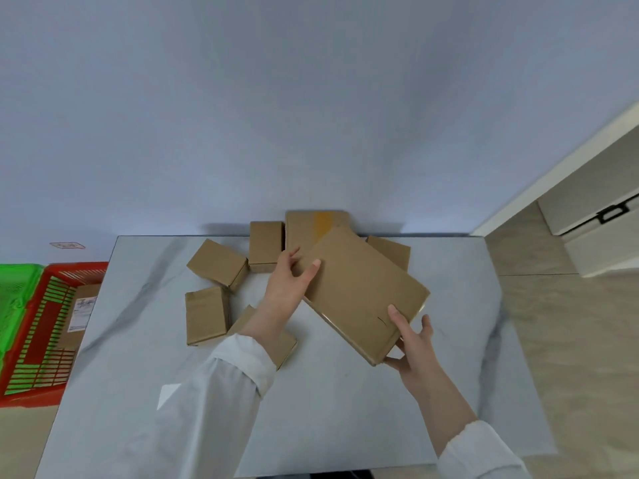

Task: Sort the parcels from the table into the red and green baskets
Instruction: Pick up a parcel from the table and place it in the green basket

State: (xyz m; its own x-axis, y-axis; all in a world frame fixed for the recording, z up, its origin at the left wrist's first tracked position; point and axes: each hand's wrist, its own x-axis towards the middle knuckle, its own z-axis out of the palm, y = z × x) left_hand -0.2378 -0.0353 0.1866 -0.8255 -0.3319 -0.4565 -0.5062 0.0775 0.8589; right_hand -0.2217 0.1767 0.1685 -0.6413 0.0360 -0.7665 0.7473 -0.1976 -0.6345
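A large flat brown parcel [359, 292] is held tilted above the table [345, 409]. My left hand [288, 283] grips its upper left edge, thumb on top. My right hand [409, 335] holds its lower right corner, thumb on the top face and fingers underneath. Several smaller brown parcels lie on the table: one [218, 264] at the back left, one [265, 245] behind it, one [205, 314] nearer, one [287, 344] partly under my left forearm. The red basket [34, 340] stands left of the table with a labelled parcel [77, 316] inside. The green basket [15, 299] is at the far left.
Another flat parcel with yellow tape [316, 226] leans at the table's back edge against the blue wall, and a small box [392, 252] peeks out behind the held one. White furniture [587, 219] stands at the right on a wooden floor.
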